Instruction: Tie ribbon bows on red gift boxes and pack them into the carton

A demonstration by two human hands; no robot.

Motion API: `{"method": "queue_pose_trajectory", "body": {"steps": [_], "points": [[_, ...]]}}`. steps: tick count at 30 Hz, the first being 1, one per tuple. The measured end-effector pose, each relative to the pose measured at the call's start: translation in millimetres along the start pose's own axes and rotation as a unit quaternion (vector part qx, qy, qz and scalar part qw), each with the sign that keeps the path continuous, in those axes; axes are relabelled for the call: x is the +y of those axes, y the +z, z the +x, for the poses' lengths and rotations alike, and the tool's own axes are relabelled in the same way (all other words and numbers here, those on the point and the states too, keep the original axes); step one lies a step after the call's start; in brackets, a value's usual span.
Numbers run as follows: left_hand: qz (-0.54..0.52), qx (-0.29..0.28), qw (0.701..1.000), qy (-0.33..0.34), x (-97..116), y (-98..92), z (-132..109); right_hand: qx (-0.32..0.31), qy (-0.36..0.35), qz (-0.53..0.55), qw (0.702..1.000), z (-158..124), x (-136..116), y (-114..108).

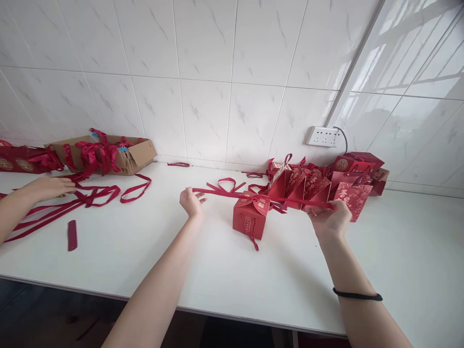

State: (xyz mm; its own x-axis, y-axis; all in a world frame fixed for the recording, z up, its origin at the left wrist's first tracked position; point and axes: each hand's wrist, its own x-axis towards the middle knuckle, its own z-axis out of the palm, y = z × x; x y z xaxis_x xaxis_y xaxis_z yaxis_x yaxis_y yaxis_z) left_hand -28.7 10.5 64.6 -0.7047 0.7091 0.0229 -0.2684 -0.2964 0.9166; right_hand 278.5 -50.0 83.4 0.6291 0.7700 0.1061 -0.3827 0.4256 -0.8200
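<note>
A small red box [250, 215] with a twisted cord handle stands on the white table, between my hands. A red ribbon [221, 193] stretches across its top, pulled nearly straight to both sides. My left hand [192, 202] pinches the ribbon's left end, left of the box. To the right of the box, my right hand [331, 217] holds the other end, palm partly turned up. Loose ribbon loops lie behind the box.
Red gift boxes [315, 186] crowd the back right below a power strip [324, 136]. A cardboard box [139, 157] of ribbons stands at the back left. Another person's hand [50, 188] reaches over long ribbons [97, 195] at left, near a dark red strip [72, 235].
</note>
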Motion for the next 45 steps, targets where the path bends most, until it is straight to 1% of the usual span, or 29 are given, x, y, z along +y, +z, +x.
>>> {"method": "queue_pose_trajectory", "body": {"steps": [2, 3, 4, 5, 6, 7, 8, 9, 10, 12, 14, 17, 20, 22, 24, 26, 28, 29, 30, 32, 33, 34, 35, 36, 38, 40, 41, 43, 45], "points": [[0.014, 0.015, 0.999, 0.034, 0.1, 1.5, -3.2, 0.002, -0.069, -0.021, 0.997, 3.2, 0.8, -3.4], [0.024, 0.004, 0.998, 0.061, 0.6, 2.7, -7.2, 0.017, -0.107, -0.040, 0.993, 2.3, 1.3, -2.9], [0.042, -0.030, 0.994, 0.097, 1.4, 4.1, -12.5, 0.033, -0.146, -0.067, 0.987, -0.4, 1.8, -0.9], [0.067, -0.090, 0.984, 0.137, 2.2, 5.3, -18.7, 0.037, -0.183, -0.107, 0.977, -4.7, 2.5, 2.3], [0.101, -0.170, 0.965, 0.173, 3.0, 6.3, -25.3, 0.024, -0.217, -0.159, 0.963, -10.1, 3.5, 6.3], [0.139, -0.258, 0.935, 0.198, 3.6, 7.0, -31.7, -0.006, -0.243, -0.214, 0.946, -16.3, 4.9, 10.5], [0.175, -0.337, 0.901, 0.211, 4.0, 7.2, -37.6, -0.050, -0.251, -0.269, 0.929, -22.5, 6.8, 14.7], [0.205, -0.400, 0.869, 0.208, 4.0, 7.2, -42.6, -0.104, -0.237, -0.315, 0.913, -28.3, 9.2, 18.5], [0.225, -0.443, 0.847, 0.190, 3.9, 6.9, -46.4, -0.158, -0.205, -0.349, 0.901, -33.2, 12.0, 21.5], [0.252, -0.486, 0.823, 0.154, 3.2, 6.4, -50.6, -0.237, -0.122, -0.388, 0.882, -39.6, 17.9, 25.4], [0.261, -0.499, 0.815, 0.138, 2.7, 6.6, -51.0, -0.264, -0.075, -0.411, 0.869, -41.6, 22.7, 26.7], [0.250, -0.481, 0.825, 0.160, 2.9, 8.1, -47.6, -0.250, -0.076, -0.413, 0.873, -41.0, 24.6, 26.6], [0.230, -0.433, 0.848, 0.202, 3.9, 8.8, -44.1, -0.267, -0.052, -0.370, 0.888, -42.6, 21.0, 27.2], [0.215, -0.394, 0.864, 0.229, 5.7, 8.4, -43.2, -0.303, -0.009, -0.340, 0.890, -45.6, 16.9, 27.8], [0.189, -0.358, 0.878, 0.255, 9.0, 7.4, -43.8, -0.357, 0.045, -0.302, 0.883, -48.4, 12.2, 27.4], [0.155, -0.326, 0.887, 0.287, 13.4, 6.3, -45.7, -0.446, 0.115, -0.251, 0.851, -50.0, 7.8, 25.8], [0.132, -0.314, 0.887, 0.310, 18.0, 5.2, -48.1, -0.536, 0.190, -0.200, 0.798, -50.5, 5.0, 24.0], [0.128, -0.317, 0.886, 0.314, 20.2, 4.6, -49.3, -0.559, 0.216, -0.183, 0.780, -50.6, 4.5, 23.5], [0.128, -0.324, 0.884, 0.311, 22.2, 4.2, -50.4, -0.560, 0.230, -0.175, 0.776, -50.8, 4.6, 23.4], [0.127, -0.351, 0.885, 0.277, 25.9, 3.5, -51.6, -0.513, 0.230, -0.178, 0.808, -51.7, 6.2, 24.5], [0.123, -0.371, 0.888, 0.241, 27.6, 3.4, -51.6, -0.482, 0.226, -0.188, 0.825, -52.5, 7.2, 25.4], [0.118, -0.392, 0.891, 0.196, 29.3, 3.3, -51.0, -0.459, 0.227, -0.203, 0.834, -53.5, 8.0, 26.2], [0.114, -0.412, 0.892, 0.149, 31.0, 3.4, -49.8, -0.450, 0.236, -0.222, 0.832, -54.6, 8.5, 26.9], [0.112, -0.427, 0.891, 0.106, 32.4, 3.4, -48.0, -0.456, 0.250, -0.246, 0.818, -55.9, 8.6, 27.4], [0.118, -0.435, 0.891, 0.048, 34.6, 3.0, -42.7, -0.502, 0.277, -0.289, 0.766, -58.6, 7.8, 27.4], [0.165, -0.423, 0.891, 0.024, 35.9, 1.3, -36.9, -0.557, 0.294, -0.308, 0.713, -61.2, 6.6, 26.9], [0.198, -0.419, 0.886, 0.012, 36.5, -0.1, -34.5, -0.575, 0.298, -0.304, 0.698, -62.3, 6.2, 26.7], [0.262, -0.430, 0.864, -0.016, 38.4, -3.5, -31.9, -0.590, 0.303, -0.279, 0.694, -63.8, 6.3, 26.6], [0.301, -0.477, 0.823, -0.067, 42.0, -6.7, -32.3, -0.589, 0.306, -0.247, 0.706, -64.1, 7.3, 26.8]]}}
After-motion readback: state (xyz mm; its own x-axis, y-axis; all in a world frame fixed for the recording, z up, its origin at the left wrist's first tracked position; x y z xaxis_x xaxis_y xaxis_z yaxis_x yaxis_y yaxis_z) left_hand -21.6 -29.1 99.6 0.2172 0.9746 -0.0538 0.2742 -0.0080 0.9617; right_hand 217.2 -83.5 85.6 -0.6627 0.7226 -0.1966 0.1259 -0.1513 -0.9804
